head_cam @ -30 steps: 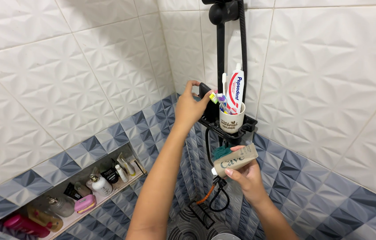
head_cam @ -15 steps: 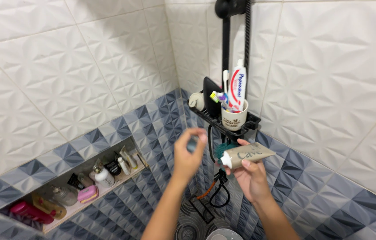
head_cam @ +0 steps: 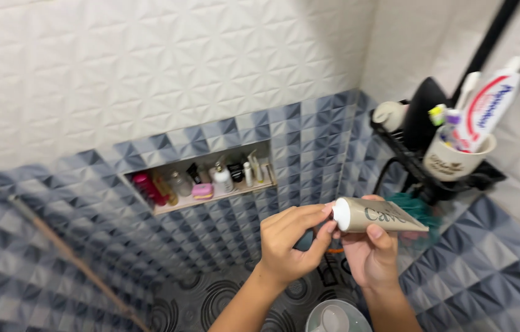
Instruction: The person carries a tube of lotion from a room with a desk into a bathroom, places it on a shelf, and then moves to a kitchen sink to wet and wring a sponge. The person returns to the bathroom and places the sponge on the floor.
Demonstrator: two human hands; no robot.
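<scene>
Head view: right hand (head_cam: 370, 258) grips tube (head_cam: 375, 216); mug (head_cam: 453, 161) behind.

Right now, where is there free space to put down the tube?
The wall niche is crowded with bottles. The black rack holds a cup and a round white thing; only a narrow gap between them looks free. Both hands are on the tube.

tube (head_cam: 379, 216) between hands, cup (head_cam: 453, 161) on rack (head_cam: 416, 169) — right
</scene>
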